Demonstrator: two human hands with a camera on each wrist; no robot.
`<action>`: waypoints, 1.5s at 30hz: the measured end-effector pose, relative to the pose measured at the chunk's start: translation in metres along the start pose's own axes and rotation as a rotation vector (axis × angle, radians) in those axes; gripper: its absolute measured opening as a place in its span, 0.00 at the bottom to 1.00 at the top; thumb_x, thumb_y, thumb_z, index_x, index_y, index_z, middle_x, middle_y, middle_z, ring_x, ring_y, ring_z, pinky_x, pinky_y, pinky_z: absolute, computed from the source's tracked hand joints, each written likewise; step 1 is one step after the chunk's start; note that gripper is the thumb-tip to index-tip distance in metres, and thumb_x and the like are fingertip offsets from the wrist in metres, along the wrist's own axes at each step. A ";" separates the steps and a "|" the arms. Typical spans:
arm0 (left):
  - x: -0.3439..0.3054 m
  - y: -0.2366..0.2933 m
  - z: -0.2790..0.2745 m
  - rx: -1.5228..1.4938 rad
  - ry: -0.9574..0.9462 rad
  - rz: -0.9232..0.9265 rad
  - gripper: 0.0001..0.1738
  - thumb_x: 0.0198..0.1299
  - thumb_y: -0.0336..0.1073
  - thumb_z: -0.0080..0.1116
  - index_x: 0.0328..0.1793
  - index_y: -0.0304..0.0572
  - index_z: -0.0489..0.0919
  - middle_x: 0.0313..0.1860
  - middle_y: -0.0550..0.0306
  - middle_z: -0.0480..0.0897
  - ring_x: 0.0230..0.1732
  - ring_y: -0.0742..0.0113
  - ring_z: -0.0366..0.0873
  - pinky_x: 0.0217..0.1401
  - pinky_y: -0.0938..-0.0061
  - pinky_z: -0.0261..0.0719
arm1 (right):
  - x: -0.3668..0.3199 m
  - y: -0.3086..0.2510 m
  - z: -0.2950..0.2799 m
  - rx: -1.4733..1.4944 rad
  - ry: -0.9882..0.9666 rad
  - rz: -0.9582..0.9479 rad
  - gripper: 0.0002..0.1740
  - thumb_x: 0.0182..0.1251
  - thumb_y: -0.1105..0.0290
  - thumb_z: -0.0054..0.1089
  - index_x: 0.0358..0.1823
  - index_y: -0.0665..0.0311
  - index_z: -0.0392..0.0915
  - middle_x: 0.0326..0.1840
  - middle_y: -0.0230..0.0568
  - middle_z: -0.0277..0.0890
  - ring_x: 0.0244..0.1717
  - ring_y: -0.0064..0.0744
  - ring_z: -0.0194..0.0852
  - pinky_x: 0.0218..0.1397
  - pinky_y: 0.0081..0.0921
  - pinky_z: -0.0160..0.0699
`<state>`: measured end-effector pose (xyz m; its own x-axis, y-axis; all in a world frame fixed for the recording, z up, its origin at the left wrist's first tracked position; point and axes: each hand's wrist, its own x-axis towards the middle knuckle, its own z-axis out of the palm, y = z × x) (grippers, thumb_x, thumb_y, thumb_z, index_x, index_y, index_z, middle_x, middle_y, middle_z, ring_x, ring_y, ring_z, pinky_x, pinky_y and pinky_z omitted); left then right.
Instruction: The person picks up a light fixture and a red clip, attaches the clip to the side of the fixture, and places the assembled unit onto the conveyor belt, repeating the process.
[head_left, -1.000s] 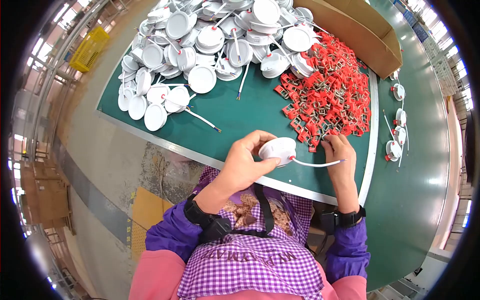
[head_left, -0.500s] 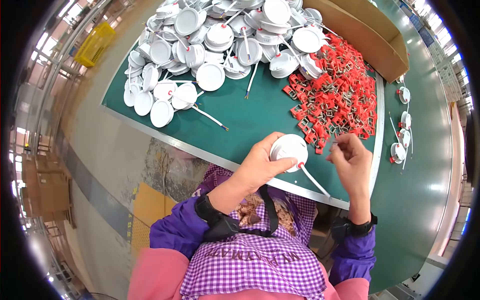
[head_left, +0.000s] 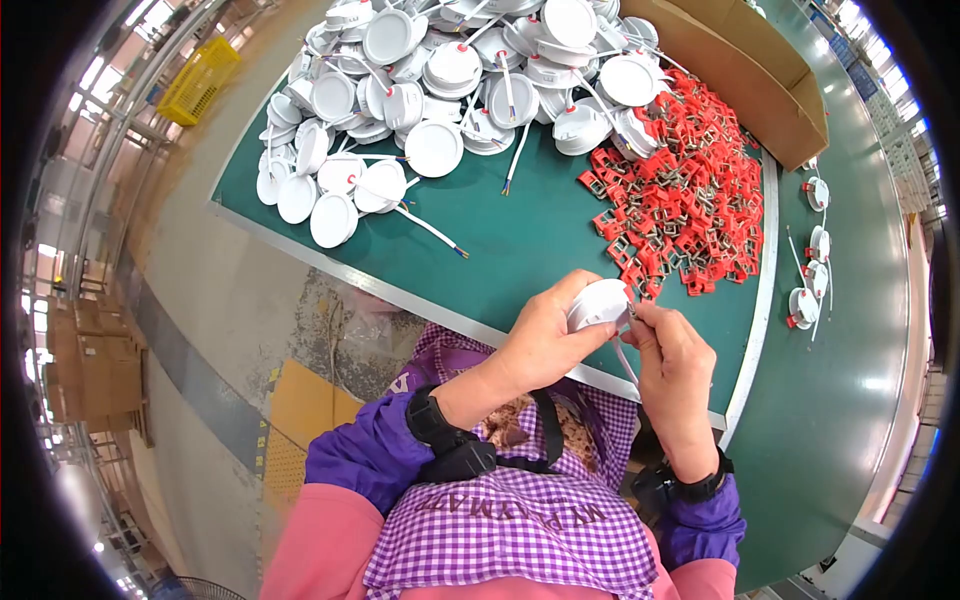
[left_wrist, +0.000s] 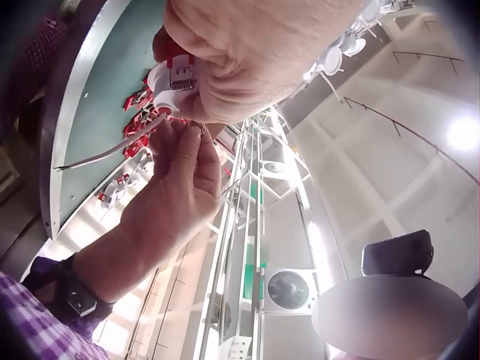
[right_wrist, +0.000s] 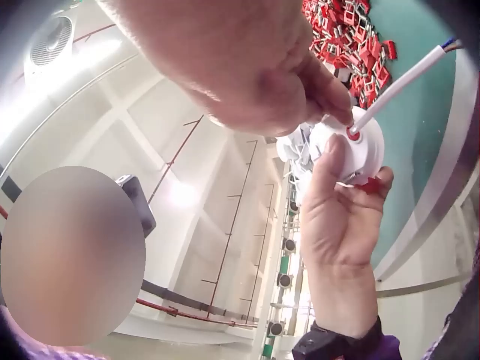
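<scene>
My left hand (head_left: 543, 338) grips a white round downlight (head_left: 596, 304) by its rim, thumb across its face. A white cable (left_wrist: 112, 155) leaves the lamp through a red grommet (right_wrist: 354, 133). A red spring clip (left_wrist: 181, 73) sits on the lamp's side near my left fingers in the left wrist view. At the lamp's right edge, my right hand (head_left: 676, 362) pinches a small spring clip (head_left: 632, 309) between thumb and fingertips. Its fingers mostly cover that clip.
Many white downlights (head_left: 434, 149) with cables lie heaped at the back of the green table (head_left: 490, 235). Beside them spreads a pile of red spring clips (head_left: 690, 190), with a cardboard box (head_left: 765, 90) behind. Several lamps (head_left: 803, 307) stand on the green surface at right.
The right hand left the clip pile with a small clip and moved left to the lamp's edge. The left hand shifted rightward and turned the lamp, so its cable now hangs toward the body.
</scene>
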<state>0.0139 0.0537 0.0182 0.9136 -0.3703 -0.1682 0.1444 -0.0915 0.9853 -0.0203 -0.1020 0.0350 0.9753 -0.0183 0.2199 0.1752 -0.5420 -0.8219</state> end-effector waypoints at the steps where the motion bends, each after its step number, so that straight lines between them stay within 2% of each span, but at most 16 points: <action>1: 0.000 0.001 0.000 -0.001 0.002 -0.001 0.15 0.56 0.27 0.60 0.50 0.38 0.73 0.40 0.63 0.78 0.41 0.80 0.74 0.43 0.81 0.75 | 0.000 -0.001 0.000 -0.021 0.006 -0.010 0.08 0.57 0.83 0.56 0.38 0.69 0.75 0.28 0.46 0.75 0.27 0.40 0.78 0.29 0.26 0.75; 6: -0.001 0.009 -0.004 0.059 -0.049 0.004 0.15 0.56 0.27 0.61 0.50 0.40 0.74 0.39 0.63 0.78 0.41 0.79 0.74 0.43 0.80 0.74 | 0.001 -0.003 -0.002 -0.032 0.023 -0.044 0.07 0.56 0.83 0.56 0.37 0.69 0.74 0.27 0.46 0.75 0.26 0.38 0.76 0.29 0.26 0.75; 9: -0.001 0.014 -0.008 0.045 -0.094 -0.011 0.15 0.56 0.27 0.61 0.50 0.40 0.74 0.38 0.63 0.78 0.41 0.79 0.74 0.43 0.80 0.74 | 0.001 0.000 -0.004 0.072 -0.008 0.019 0.10 0.56 0.85 0.56 0.40 0.69 0.74 0.29 0.41 0.75 0.26 0.30 0.76 0.30 0.24 0.74; 13: -0.005 0.020 -0.006 -0.035 -0.132 -0.005 0.16 0.55 0.28 0.61 0.51 0.39 0.74 0.38 0.62 0.77 0.40 0.77 0.73 0.43 0.76 0.73 | -0.001 -0.006 -0.015 0.461 -0.067 0.393 0.26 0.54 0.88 0.54 0.57 0.72 0.67 0.49 0.44 0.73 0.36 0.23 0.78 0.40 0.18 0.76; 16: -0.004 0.026 -0.003 0.058 -0.156 0.037 0.16 0.54 0.28 0.61 0.50 0.40 0.74 0.38 0.59 0.77 0.40 0.74 0.73 0.43 0.74 0.74 | -0.004 -0.002 -0.020 0.558 -0.069 0.420 0.27 0.54 0.88 0.54 0.59 0.73 0.66 0.51 0.47 0.72 0.36 0.23 0.77 0.39 0.18 0.77; 23: -0.002 0.016 0.007 -0.056 -0.219 0.035 0.15 0.55 0.29 0.60 0.48 0.37 0.73 0.37 0.58 0.77 0.38 0.73 0.74 0.39 0.74 0.75 | -0.009 0.016 -0.027 0.540 -0.115 0.437 0.23 0.57 0.84 0.55 0.57 0.76 0.67 0.48 0.46 0.74 0.34 0.20 0.75 0.34 0.17 0.78; 26: 0.005 0.011 0.009 -0.051 -0.271 0.025 0.17 0.54 0.31 0.62 0.50 0.37 0.74 0.38 0.56 0.78 0.38 0.70 0.76 0.41 0.73 0.75 | -0.011 0.025 -0.033 0.499 -0.109 0.449 0.22 0.58 0.82 0.55 0.56 0.76 0.68 0.46 0.44 0.76 0.33 0.20 0.75 0.32 0.17 0.78; 28: 0.014 0.017 0.008 0.151 -0.341 0.107 0.20 0.52 0.34 0.64 0.51 0.37 0.74 0.41 0.51 0.79 0.41 0.62 0.77 0.47 0.69 0.75 | -0.014 0.041 -0.045 0.492 -0.068 0.492 0.21 0.59 0.81 0.56 0.56 0.75 0.69 0.43 0.41 0.77 0.32 0.20 0.74 0.31 0.17 0.77; 30: 0.030 0.015 -0.007 0.446 0.002 0.379 0.24 0.47 0.38 0.68 0.49 0.36 0.76 0.45 0.46 0.78 0.51 0.49 0.74 0.56 0.61 0.71 | -0.019 0.073 -0.072 0.405 0.063 0.465 0.19 0.63 0.77 0.55 0.56 0.73 0.70 0.40 0.36 0.76 0.29 0.17 0.71 0.30 0.15 0.71; 32: 0.049 0.027 -0.048 0.825 0.327 0.571 0.23 0.41 0.36 0.70 0.45 0.37 0.77 0.45 0.48 0.78 0.49 0.50 0.74 0.55 0.62 0.71 | -0.032 0.116 -0.114 0.297 0.253 0.494 0.18 0.65 0.73 0.55 0.56 0.71 0.71 0.36 0.33 0.76 0.27 0.15 0.68 0.28 0.13 0.66; 35: 0.063 0.018 -0.106 1.250 0.662 0.493 0.28 0.40 0.38 0.71 0.50 0.37 0.75 0.50 0.45 0.76 0.52 0.48 0.72 0.55 0.60 0.70 | -0.063 0.183 -0.179 0.177 0.492 0.605 0.18 0.66 0.68 0.58 0.55 0.69 0.74 0.27 0.29 0.74 0.22 0.12 0.64 0.26 0.11 0.62; 38: 0.072 0.009 -0.133 1.421 0.700 0.286 0.35 0.40 0.40 0.73 0.55 0.37 0.71 0.52 0.42 0.74 0.55 0.46 0.70 0.56 0.58 0.69 | -0.082 0.212 -0.211 0.044 0.566 0.755 0.20 0.65 0.66 0.59 0.55 0.71 0.73 0.31 0.32 0.75 0.22 0.15 0.67 0.27 0.12 0.65; 40: 0.077 0.006 -0.136 1.409 0.706 0.192 0.37 0.39 0.42 0.74 0.56 0.39 0.70 0.51 0.42 0.72 0.54 0.45 0.71 0.55 0.58 0.70 | -0.085 0.220 -0.216 -0.398 0.576 0.801 0.20 0.64 0.66 0.59 0.54 0.70 0.74 0.35 0.35 0.76 0.26 0.21 0.72 0.31 0.16 0.71; 41: 0.079 0.006 -0.135 1.406 0.700 0.193 0.37 0.39 0.42 0.74 0.56 0.39 0.70 0.51 0.42 0.72 0.54 0.45 0.71 0.55 0.58 0.70 | -0.083 0.217 -0.211 -0.403 0.578 0.805 0.20 0.64 0.66 0.59 0.54 0.70 0.74 0.35 0.35 0.76 0.26 0.21 0.72 0.31 0.16 0.71; 43: 0.083 0.006 -0.132 1.404 0.737 0.083 0.36 0.39 0.42 0.74 0.56 0.40 0.70 0.50 0.44 0.73 0.53 0.46 0.72 0.53 0.59 0.71 | -0.067 0.194 -0.182 -1.091 0.668 0.205 0.16 0.64 0.68 0.58 0.50 0.68 0.76 0.39 0.38 0.77 0.32 0.25 0.75 0.35 0.22 0.75; 45: 0.086 0.003 -0.133 1.399 0.720 0.045 0.37 0.40 0.42 0.73 0.58 0.43 0.69 0.50 0.46 0.72 0.52 0.47 0.72 0.53 0.58 0.70 | -0.041 0.150 -0.136 -0.505 0.519 0.368 0.10 0.63 0.71 0.57 0.44 0.66 0.78 0.37 0.39 0.77 0.35 0.27 0.76 0.37 0.24 0.75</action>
<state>0.1430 0.1446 0.0105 0.9481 0.0672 0.3107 0.0334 -0.9931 0.1127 -0.0522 -0.2964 -0.0256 0.7502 -0.5896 0.2991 -0.3476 -0.7366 -0.5801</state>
